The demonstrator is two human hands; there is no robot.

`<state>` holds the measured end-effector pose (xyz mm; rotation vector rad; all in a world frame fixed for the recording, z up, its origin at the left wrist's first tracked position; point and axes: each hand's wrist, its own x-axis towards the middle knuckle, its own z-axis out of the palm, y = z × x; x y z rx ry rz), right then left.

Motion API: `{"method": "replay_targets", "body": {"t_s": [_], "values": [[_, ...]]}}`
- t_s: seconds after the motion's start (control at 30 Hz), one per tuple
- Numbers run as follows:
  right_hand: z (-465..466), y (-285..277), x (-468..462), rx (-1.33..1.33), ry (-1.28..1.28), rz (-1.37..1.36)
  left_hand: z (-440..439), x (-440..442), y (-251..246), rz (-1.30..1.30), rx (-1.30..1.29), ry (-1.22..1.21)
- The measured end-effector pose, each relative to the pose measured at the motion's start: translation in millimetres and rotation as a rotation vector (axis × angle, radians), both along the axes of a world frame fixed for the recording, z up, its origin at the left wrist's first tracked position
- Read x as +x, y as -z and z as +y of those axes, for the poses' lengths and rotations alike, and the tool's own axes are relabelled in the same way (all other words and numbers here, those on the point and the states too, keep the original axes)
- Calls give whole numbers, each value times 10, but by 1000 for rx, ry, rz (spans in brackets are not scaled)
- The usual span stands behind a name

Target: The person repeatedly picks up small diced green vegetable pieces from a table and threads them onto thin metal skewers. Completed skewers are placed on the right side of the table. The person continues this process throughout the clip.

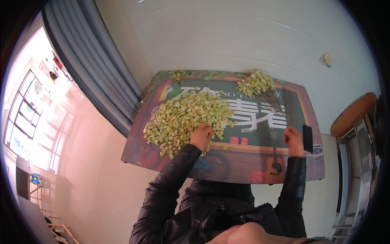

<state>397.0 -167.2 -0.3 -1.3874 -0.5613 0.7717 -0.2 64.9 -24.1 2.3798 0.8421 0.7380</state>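
Note:
A large heap of pale green vegetable cubes [186, 116] covers the left part of the printed table [237, 180]. My left hand [203, 135] is at the heap's near right edge, its fingers bent together; whether a cube is between them cannot be told. My right hand [294, 140] is curled and slightly blurred, at the near ends of a bundle of thin dark sticks [289, 105]; its grip is unclear. At the far right of the table lie skewered cubes [256, 84], their bare sticks [272, 100] fanned out towards me.
A black phone-like slab [307, 138] lies right of my right hand. A small pile of greenish bits [178, 75] sits at the table's far left. A grey curtain [91, 61] hangs at the left. A round brown board [353, 114] and a metal frame [362, 164] stand at the right.

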Motion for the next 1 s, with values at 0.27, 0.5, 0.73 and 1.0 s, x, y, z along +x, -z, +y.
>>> {"method": "replay_targets", "body": {"t_s": [0.27,0.5,0.73,1.0], "values": [[-917,-189,-1726,68,-113,127,404,632,190,273,189,-78],[-1117,120,-2412,83,-239,193,200,528,21,58,-133,-49],[-1044,214,-2789,-64,-336,-61,-399,-33,-258,-937,-1252,-12],[-955,183,-2833,-83,-385,-214,-561,-353,-161,-1161,-1521,7]]}}
